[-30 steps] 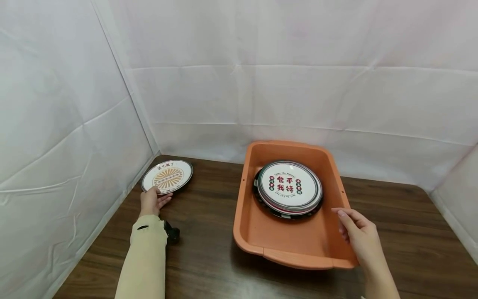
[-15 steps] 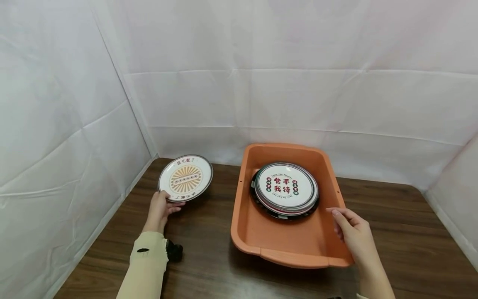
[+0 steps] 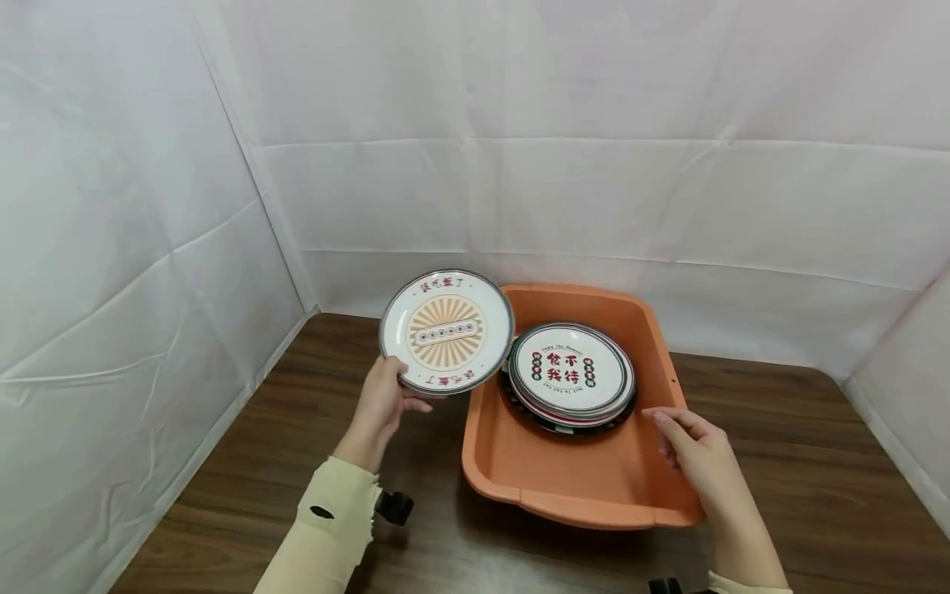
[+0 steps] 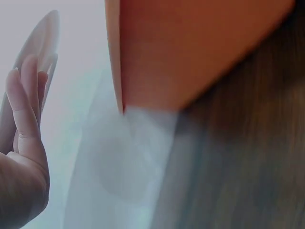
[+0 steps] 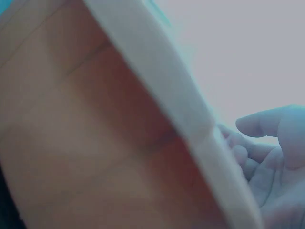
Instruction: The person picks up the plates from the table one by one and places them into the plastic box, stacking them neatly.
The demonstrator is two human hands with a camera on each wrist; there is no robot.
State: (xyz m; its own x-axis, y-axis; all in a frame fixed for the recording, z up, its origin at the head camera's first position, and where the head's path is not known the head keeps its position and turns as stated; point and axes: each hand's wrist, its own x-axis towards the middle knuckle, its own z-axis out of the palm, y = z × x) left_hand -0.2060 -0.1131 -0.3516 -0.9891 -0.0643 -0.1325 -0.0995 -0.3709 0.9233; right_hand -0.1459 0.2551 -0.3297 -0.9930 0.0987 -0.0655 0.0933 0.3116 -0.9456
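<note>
In the head view my left hand (image 3: 380,403) grips a round white plate (image 3: 445,330) by its near-left edge, thumb on top and fingers underneath. The plate has a dark rim and an orange sunburst print; it is raised and tilted, overlapping the left rim of an orange plastic basin (image 3: 582,513). From the left wrist, the plate (image 4: 46,36) shows edge-on beyond straight fingers (image 4: 29,119). Inside the basin lies a stack of plates (image 3: 567,371), the top one white with red characters. Loosely curled and holding nothing, my right hand (image 3: 701,458) hovers by the basin's right rim (image 5: 162,67).
A dark brown wooden table (image 3: 245,487) carries the basin. White cloth walls (image 3: 475,198) stand behind and at both sides. Below my left wrist sits a small black device (image 3: 395,507) strapped to the sleeve.
My left hand has lifted the sunburst plate from the table's far left corner and carried it right, up to the basin's left side. The right hand has barely moved.
</note>
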